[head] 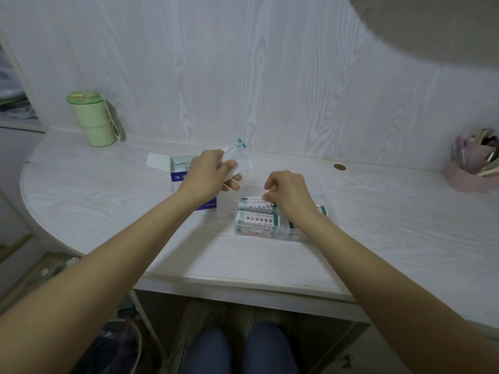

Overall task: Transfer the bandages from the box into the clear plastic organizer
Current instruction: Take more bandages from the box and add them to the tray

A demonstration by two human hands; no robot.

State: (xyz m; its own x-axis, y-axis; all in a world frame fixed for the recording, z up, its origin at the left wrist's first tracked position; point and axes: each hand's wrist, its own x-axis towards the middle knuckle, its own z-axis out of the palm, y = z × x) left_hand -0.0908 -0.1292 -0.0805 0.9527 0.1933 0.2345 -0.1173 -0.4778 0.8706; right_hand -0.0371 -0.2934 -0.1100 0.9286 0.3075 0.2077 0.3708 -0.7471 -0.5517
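An open blue-and-white bandage box [181,168] sits on the desk left of centre, its flap raised and white packets inside. My left hand [209,172] is above the box's right side and grips a stack of white wrapped bandages [237,157]. The clear plastic organizer [259,228] lies to the right of the box, with green-and-white bandage packets in its compartments. My right hand [287,191] hovers over the organizer's far side with curled fingers, fingertips at a packet; my wrist hides part of the organizer.
A green lidded cup [91,118] stands at the back left by the wall. A pink holder [475,166] with pens sits at the far right. A small round brass fitting [339,166] is set in the desk. The desk's front edge [243,282] runs above my knees.
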